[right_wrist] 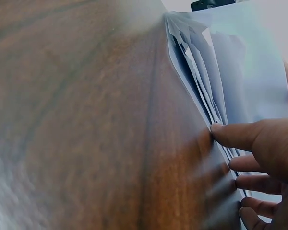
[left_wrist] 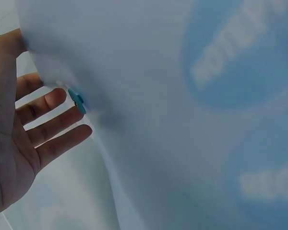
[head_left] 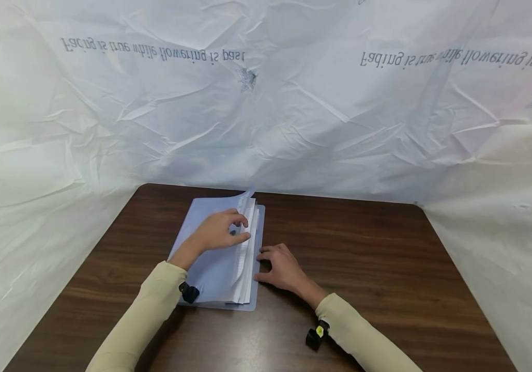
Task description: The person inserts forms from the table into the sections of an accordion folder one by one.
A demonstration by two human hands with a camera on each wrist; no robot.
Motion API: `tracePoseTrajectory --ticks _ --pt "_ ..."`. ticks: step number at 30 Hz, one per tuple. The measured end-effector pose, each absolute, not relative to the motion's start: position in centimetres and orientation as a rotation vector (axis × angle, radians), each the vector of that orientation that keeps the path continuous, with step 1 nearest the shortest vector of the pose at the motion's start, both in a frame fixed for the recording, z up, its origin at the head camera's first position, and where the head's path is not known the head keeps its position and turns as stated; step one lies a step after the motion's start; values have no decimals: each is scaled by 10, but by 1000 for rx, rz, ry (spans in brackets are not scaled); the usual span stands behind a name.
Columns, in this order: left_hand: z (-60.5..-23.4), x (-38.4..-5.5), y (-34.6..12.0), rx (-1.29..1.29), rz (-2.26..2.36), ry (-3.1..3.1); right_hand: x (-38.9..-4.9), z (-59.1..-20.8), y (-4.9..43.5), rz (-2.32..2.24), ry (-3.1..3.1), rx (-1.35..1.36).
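Observation:
A translucent bluish plastic document folder (head_left: 210,274) lies on the brown table, with a stack of white papers (head_left: 248,253) showing along its right side. My left hand (head_left: 221,230) holds the folder's upper flap raised by its free edge. In the left wrist view, that hand's thumb and index fingertip are hidden behind the flap (left_wrist: 149,96), and the other fingers reach out near a teal snap button (left_wrist: 77,100). Beside the folder's right edge is my right hand (head_left: 282,266). Its fingertips (right_wrist: 223,133) rest along the edges of the papers and the lower sheet.
The dark wood-grain table (head_left: 363,258) extends to the right and in front of the folder. White plastic sheeting (head_left: 293,129) with printed lettering and flowers hangs behind the table and at both sides. A small black camera (head_left: 188,293) is strapped at the left wrist.

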State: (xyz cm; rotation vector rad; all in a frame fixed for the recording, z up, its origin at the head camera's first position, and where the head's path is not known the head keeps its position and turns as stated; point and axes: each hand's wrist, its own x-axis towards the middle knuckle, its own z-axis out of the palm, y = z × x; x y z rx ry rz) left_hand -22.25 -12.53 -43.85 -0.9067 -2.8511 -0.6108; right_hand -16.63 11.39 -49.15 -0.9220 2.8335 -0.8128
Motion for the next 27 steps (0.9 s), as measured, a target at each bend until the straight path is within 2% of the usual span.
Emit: tracePoseTrajectory --ticks 27 --pt "-456 -218 -117 -1026 -713 -3042 -167 -494 114 -830 2847 -873"
